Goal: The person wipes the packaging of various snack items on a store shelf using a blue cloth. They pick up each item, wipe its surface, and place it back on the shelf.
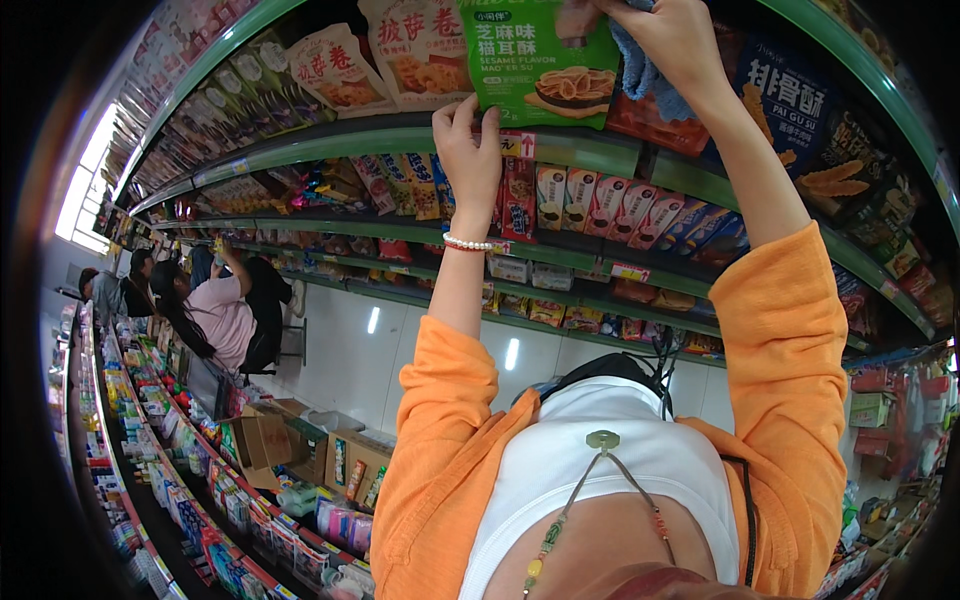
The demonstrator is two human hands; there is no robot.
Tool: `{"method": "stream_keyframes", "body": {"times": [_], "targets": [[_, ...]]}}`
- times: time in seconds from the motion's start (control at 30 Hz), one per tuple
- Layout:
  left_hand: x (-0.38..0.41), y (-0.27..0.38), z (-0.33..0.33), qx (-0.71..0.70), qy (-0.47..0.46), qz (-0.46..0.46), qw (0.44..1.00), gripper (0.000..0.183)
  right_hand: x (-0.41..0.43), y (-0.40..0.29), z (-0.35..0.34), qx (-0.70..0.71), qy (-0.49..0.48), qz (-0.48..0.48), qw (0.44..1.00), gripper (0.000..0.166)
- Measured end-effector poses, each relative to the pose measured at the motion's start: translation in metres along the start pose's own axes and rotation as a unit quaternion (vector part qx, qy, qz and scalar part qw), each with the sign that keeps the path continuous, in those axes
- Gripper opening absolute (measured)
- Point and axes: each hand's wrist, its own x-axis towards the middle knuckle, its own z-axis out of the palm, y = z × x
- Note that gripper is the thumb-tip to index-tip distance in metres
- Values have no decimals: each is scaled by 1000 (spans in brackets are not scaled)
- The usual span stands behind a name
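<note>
A green bag of sesame-flavour snacks is at the top of the view, in front of a shop shelf. My left hand has its thumb and fingers on the bag's lower left corner. My right hand holds a blue cloth at the bag's upper right; its fingertips are partly cut off by the frame's top. Left of the green bag stand pale snack bags. A red snack bag lies behind the cloth, and a dark blue bag stands to its right.
The green shelf edge bears price tags. On the shelf below stand small snack boxes. Several people, one in a pink shirt, are in the aisle at left. Opened cardboard boxes and another stocked shelf are at lower left.
</note>
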Motion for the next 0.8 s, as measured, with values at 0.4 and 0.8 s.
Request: {"method": "stream_keyframes", "body": {"times": [0.4,0.8], "targets": [[12,4,6,30,-1,51,998,24,-9,-4,-2,-215,9,-113,970,34],[29,-9,-14,268,-38,171,947,31,-95,20,11,-284,-120,-85,947,48]]}}
